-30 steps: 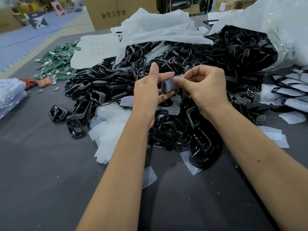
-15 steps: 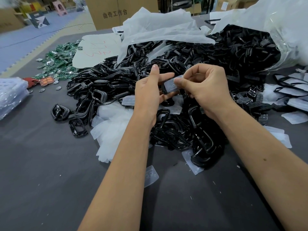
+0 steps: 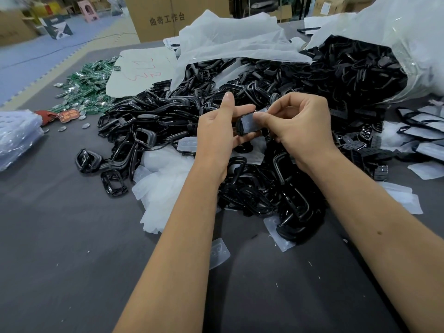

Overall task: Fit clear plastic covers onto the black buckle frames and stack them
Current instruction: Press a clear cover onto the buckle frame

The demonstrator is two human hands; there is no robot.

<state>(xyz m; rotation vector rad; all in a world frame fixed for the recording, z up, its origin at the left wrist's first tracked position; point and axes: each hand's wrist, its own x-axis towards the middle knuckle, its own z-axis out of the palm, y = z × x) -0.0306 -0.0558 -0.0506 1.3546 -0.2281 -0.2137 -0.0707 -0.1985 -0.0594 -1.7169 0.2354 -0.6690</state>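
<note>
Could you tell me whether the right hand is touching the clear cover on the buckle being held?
Touching. In the head view, the right hand pinches the clear cover by its upper edge.

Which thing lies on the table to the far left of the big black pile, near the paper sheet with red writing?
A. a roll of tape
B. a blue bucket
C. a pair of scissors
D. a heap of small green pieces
D: a heap of small green pieces lies on the table, left of the black buckle frames and beside the paper sheet with red writing.
</note>
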